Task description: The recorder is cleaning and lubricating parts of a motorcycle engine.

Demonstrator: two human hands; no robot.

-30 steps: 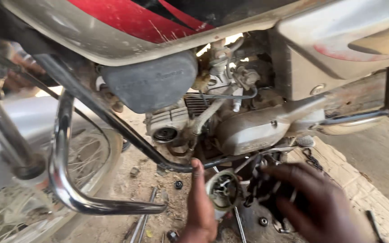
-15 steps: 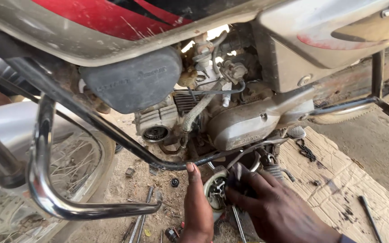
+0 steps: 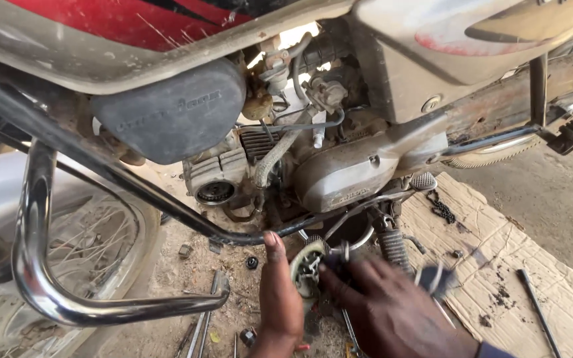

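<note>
Both hands low under the motorcycle engine [image 3: 346,176], above bare ground. Left hand [image 3: 280,298] stands edge-on, fingers straight and together, touching the left side of a round metal part [image 3: 308,265]. Right hand [image 3: 392,308] comes in from the right, fingertips curled onto the part's right edge; motion blur hides the exact grip. The part sits between the hands, just below the frame tube [image 3: 167,205], its face turned toward the camera. Cardboard [image 3: 499,265] lies to the right, with a loose chain piece [image 3: 440,207].
</note>
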